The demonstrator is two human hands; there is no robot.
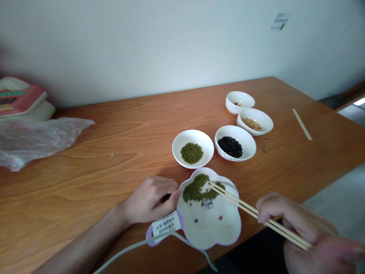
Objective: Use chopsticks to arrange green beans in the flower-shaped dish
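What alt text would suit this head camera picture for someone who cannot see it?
A right hand holds chopsticks with tips among green beans in a flower-shaped dish, which the left hand touches at its rim. Behind stand four white bowls on a wooden table.

looks like a plain room in a home, dining spot. long wooden table (114, 137) against a bare white wall (142, 45), small white bowls (241, 99) of beans, a crumpled plastic bag (34, 139), books (19, 99) stacked at the far left.
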